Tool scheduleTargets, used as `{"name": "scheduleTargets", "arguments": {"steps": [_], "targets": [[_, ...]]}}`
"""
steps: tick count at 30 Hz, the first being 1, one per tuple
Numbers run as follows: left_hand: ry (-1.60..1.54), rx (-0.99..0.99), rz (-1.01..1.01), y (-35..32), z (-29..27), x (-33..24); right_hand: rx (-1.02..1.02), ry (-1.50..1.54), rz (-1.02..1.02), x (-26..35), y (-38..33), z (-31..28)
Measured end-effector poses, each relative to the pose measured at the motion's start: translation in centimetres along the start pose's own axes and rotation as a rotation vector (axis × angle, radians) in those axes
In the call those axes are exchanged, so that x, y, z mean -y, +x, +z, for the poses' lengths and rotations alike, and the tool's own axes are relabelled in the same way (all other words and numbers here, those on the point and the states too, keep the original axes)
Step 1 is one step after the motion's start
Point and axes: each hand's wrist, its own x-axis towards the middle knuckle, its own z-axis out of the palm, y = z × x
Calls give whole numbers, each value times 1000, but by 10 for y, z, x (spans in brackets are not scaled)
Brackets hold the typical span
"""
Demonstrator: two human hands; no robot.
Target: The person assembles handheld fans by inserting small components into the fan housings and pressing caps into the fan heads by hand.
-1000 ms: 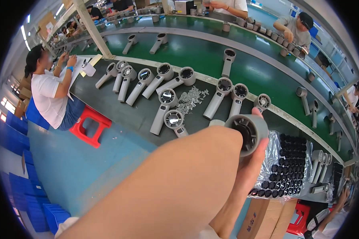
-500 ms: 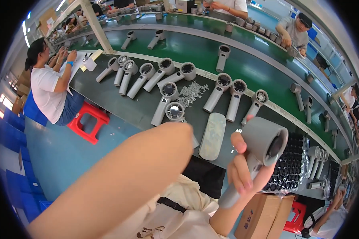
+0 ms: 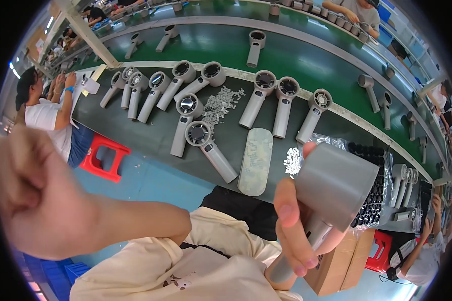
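Observation:
In my right hand (image 3: 292, 226) is a grey handheld fan (image 3: 336, 180). My fingers wrap its handle just below the round head, which faces away to the right. My left hand (image 3: 40, 195) is raised at the far left, near the camera and a little blurred. Its fingers are curled in, and nothing shows in them. On the dark workbench (image 3: 158, 140) ahead lie several more grey fans, the closest being one with its handle pointing toward me (image 3: 211, 150). A flat, rounded, mottled pale green piece (image 3: 256, 163) lies left of the held fan.
Small translucent parts (image 3: 221, 108) and small white pieces (image 3: 292, 161) lie in piles on the bench. A tray of black round parts (image 3: 369, 193) stands at right, above a cardboard box (image 3: 341, 266). Beyond runs a green conveyor (image 3: 211, 47) carrying fans. A co-worker (image 3: 50, 115) sits at left by a red stool (image 3: 105, 155).
My left forearm has swung from the middle to the left, bringing my left hand into view. The held fan has turned and come closer. The view has shifted, so the bench sits higher and further left.

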Motion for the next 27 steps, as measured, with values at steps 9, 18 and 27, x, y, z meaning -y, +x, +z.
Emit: {"name": "scheduleTargets", "arguments": {"steps": [9, 18, 27], "targets": [[354, 1360, -824, -78, -41, 55, -679, -180, -933, -45, 26, 12], [237, 807, -1015, -108, -78, 113, -1344, -1926, -19, 4, 26, 12], [476, 817, -824, -93, -94, 144, -1302, -2353, 300, 122, 70, -44]]}}
